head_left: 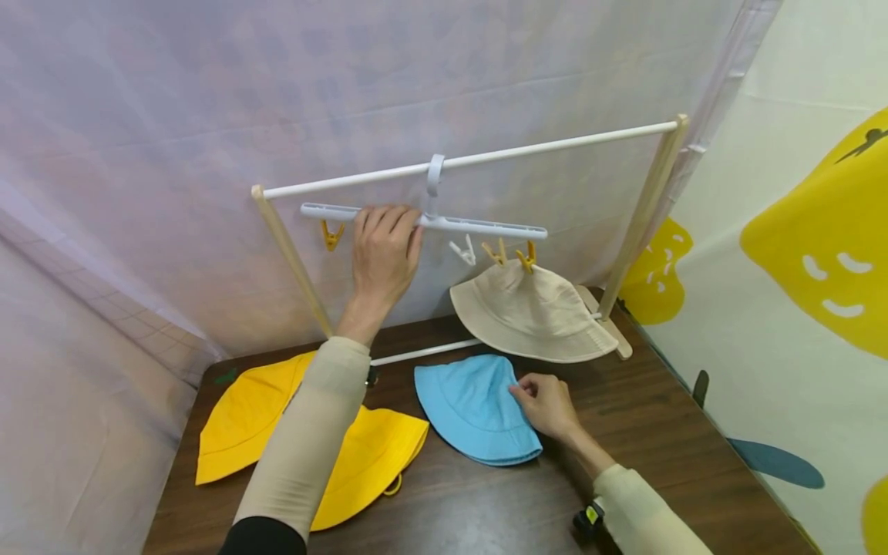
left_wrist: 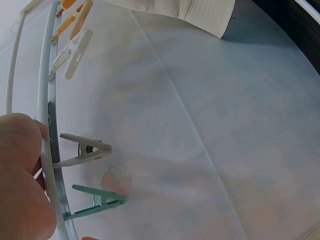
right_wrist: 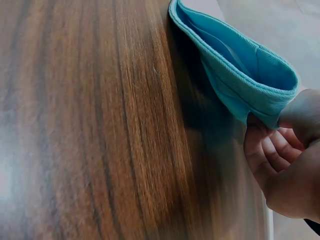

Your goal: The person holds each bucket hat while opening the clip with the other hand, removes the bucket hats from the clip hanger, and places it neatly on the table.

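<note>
My left hand (head_left: 385, 250) grips the bar of a pale clip hanger (head_left: 486, 227), whose hook sits over the rack's white rod. Several clothespins hang from the bar; a white one (head_left: 465, 250) holds nothing, and the left wrist view shows a green one (left_wrist: 100, 202) beside a grey one (left_wrist: 85, 150), both near my fingers. Two clips at the right end hold a beige bucket hat (head_left: 530, 312). With thumb and fingers my right hand (head_left: 549, 405) pinches the edge of a light-blue bucket hat (head_left: 475, 408); its open brim shows in the right wrist view.
Two yellow hats (head_left: 250, 416) lie on the left of the brown wooden table (head_left: 624, 432), partly behind my left forearm. The drying rack's wooden post (head_left: 641, 223) stands at the right, with a white lower bar (head_left: 423, 354) near the tabletop. Light curtains hang behind.
</note>
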A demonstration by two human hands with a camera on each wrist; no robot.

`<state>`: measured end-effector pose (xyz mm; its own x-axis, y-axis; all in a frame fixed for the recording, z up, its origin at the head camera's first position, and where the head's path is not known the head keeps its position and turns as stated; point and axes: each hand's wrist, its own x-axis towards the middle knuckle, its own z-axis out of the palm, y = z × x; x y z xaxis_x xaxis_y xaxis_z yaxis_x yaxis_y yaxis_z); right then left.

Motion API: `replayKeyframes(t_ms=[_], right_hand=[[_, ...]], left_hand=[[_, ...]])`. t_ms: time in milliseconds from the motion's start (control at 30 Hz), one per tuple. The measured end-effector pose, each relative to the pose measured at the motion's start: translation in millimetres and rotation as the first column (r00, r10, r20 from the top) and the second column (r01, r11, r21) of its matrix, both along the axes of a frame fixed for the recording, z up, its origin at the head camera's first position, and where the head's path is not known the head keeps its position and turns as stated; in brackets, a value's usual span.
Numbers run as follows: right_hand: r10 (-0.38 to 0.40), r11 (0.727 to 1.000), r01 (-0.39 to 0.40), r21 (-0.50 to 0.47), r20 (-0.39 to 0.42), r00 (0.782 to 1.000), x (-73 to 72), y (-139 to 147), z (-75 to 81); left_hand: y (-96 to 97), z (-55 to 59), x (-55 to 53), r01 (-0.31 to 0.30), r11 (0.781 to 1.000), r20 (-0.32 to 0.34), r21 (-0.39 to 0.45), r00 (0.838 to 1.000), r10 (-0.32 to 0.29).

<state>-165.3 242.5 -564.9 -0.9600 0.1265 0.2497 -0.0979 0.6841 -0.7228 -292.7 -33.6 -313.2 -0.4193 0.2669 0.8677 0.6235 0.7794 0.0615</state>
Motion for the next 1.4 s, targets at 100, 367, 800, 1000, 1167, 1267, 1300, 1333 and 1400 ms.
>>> replayKeyframes(t_ms=[100, 367, 800, 1000, 1167, 1267, 1300, 1333, 1400], right_hand=[[-0.007, 1.000, 0.007, 0.001, 0.014, 1.000, -2.5, -3.1, -0.3], [-0.037, 0.998, 0.035, 0.044, 0.028, 0.999, -5.5, -5.4, -3.2], [-0.092, 0.993, 0.088, 0.078, 0.057, 0.994, -1.9, -1.7, -3.9], [-0.099, 0.993, 0.095, 0.077, 0.049, 0.994, -0.9, -0.5, -4.4], [-0.092, 0.994, 0.090, 0.062, 0.040, 0.995, 0.3, 1.7, -3.6], [-0.086, 0.995, 0.083, 0.059, 0.041, 0.995, 1.1, 3.5, -3.4], [-0.081, 0.995, 0.079, 0.062, 0.039, 0.996, 1.5, 4.1, -3.3], [-0.077, 0.995, 0.075, 0.065, 0.039, 0.996, 1.9, 4.7, -3.4], [-0.068, 0.996, 0.065, 0.069, 0.037, 0.997, 2.7, 5.7, -3.6]], left_hand=[[-0.8, 0.2, 0.2, -0.001, 1.000, 0.001, -0.002, 1.000, 0.001], [-1.2, 0.2, -0.5, 0.001, 1.000, 0.005, -0.004, 1.000, -0.001], [-1.1, -0.7, -1.1, 0.003, 1.000, -0.018, 0.002, 1.000, -0.003], [-1.4, -1.6, -1.2, 0.002, 1.000, -0.026, 0.006, 1.000, -0.002], [-1.2, -1.8, -2.2, 0.002, 1.000, -0.029, 0.009, 1.000, -0.002], [-1.1, -2.1, -2.1, 0.001, 1.000, -0.020, 0.007, 1.000, -0.001], [-1.0, -2.2, -1.9, 0.000, 1.000, -0.016, 0.006, 1.000, 0.000], [-0.9, -2.3, -1.5, -0.001, 1.000, -0.012, 0.004, 1.000, 0.001], [-0.8, -2.6, -0.5, -0.002, 1.000, -0.007, -0.001, 1.000, 0.002]])
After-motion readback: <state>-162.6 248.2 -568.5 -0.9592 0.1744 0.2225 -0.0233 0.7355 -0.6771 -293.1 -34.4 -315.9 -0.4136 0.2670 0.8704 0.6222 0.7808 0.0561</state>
